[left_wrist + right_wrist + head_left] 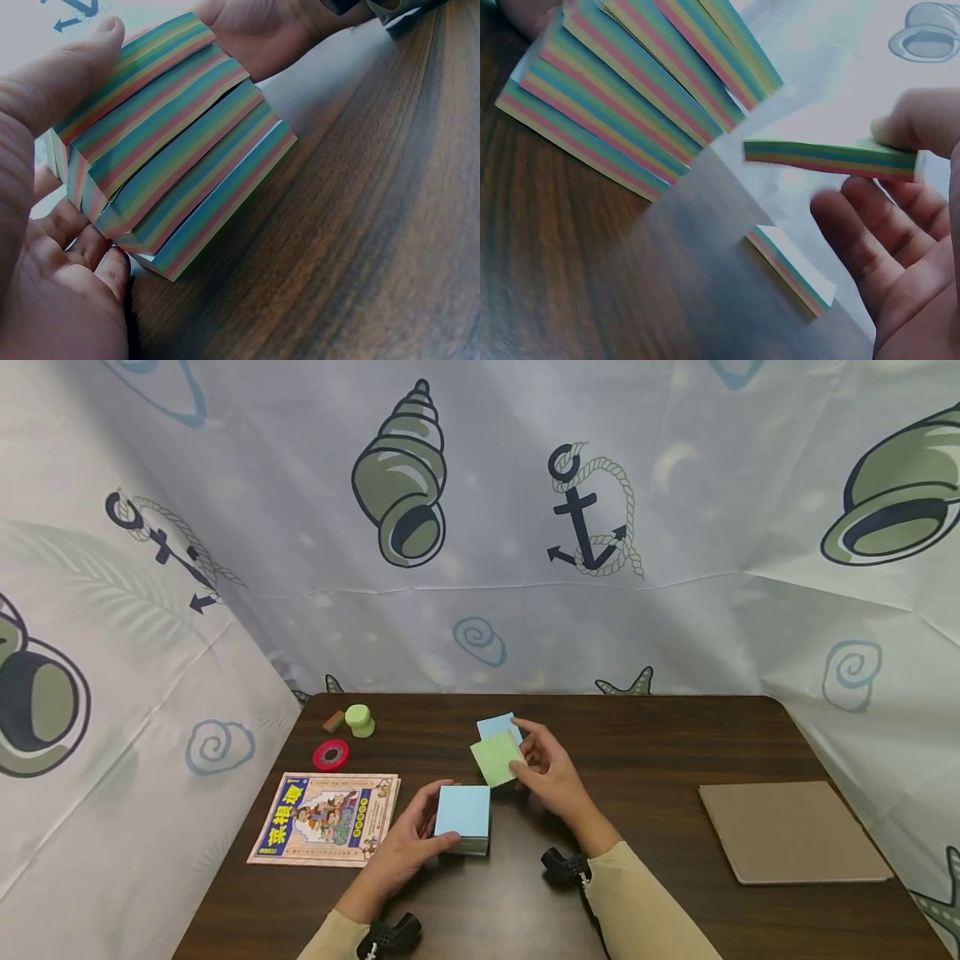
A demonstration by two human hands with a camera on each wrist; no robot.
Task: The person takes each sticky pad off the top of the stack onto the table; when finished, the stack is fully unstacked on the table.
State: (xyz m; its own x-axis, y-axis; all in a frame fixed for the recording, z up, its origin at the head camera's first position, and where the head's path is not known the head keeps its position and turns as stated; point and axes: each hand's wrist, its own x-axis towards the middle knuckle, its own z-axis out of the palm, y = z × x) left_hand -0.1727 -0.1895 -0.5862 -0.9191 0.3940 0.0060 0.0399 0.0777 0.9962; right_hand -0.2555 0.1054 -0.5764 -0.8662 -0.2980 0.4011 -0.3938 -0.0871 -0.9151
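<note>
A tall stack of sticky note pads point(462, 812), pale blue on top, stands on the table with my left hand point(405, 843) gripping its left side, thumb at the near side. Uneven layers with rainbow-striped edges show on the stack point(180, 142) in the left wrist view. Just beyond and to the right, my right hand point(553, 774) pinches a thin green sticky note pad point(493, 760) between thumb and fingers. In the right wrist view this pad point(832, 157) is held above the table. A blue sticky note pad point(495, 725) lies behind it, partly covered by it in the head view.
Left of the stack lies a printed booklet point(326, 820). Beyond it are a red ring-shaped roll point(331, 754), a pale green knob-shaped object point(360, 721) and a small brown block point(334, 721). A flat tan board point(795, 832) rests at the right. Patterned cloth point(502, 527) hangs behind the table.
</note>
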